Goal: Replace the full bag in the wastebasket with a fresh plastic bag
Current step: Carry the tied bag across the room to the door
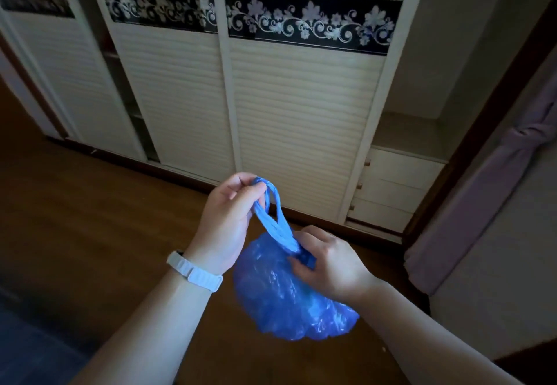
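A: Where's the bag (289, 297)?

B: In the air in front of the person, above the floor (105, 219), held by both hands. It's blue, thin, crinkled and see-through, bulging round at the bottom, so I'd judge it's the full one.

A: How does it lie between the hands?

B: The handles (272, 213) are drawn into a twisted loop that runs from the bag's neck up and left. The left hand (229, 219) has its fingers curled round the top of that loop. The right hand (328, 264) pinches the neck, right on top of the bulge, so it's the nearer hand to the load.

A: Next move?

B: Probably tying off. The loop is taut, and the knot would form at the right hand's fingers.

A: Anything else around?

B: A wristband (194, 270) on the left wrist and a wardrobe (301, 113) behind. The wastebasket isn't in view.
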The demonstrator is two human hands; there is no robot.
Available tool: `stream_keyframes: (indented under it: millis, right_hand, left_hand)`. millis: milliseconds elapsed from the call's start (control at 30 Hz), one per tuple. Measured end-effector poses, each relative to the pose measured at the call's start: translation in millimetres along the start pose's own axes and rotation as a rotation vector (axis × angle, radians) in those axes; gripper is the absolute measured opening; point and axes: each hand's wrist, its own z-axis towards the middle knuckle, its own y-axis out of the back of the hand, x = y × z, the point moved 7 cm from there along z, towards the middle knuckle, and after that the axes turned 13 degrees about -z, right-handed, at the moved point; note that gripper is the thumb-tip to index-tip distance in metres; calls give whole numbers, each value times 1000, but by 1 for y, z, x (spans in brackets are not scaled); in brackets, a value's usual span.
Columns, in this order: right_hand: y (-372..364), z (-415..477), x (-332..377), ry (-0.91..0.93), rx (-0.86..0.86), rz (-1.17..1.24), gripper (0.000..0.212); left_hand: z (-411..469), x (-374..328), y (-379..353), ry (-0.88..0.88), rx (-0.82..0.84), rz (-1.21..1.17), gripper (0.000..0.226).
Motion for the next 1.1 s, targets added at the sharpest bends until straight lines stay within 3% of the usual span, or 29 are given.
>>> stream_keyframes:
  millis: [467,700,933,1100]
  right_hand:
    - [-87,240,-5,27,-41,82,31]
    - [-161,346,-34,118,38,249,30]
    - [-221,472,-78,228,140,274,43]
    - [-243,558,-94,322,154,332,27]
  left_hand:
    - [195,-54,122,-62,-11,83,18]
    - [280,-34,185,-58,-129,128,11]
    - [395,-30,224,-90,-235,394,9]
    - [465,-37,242,-131,-321,392,18]
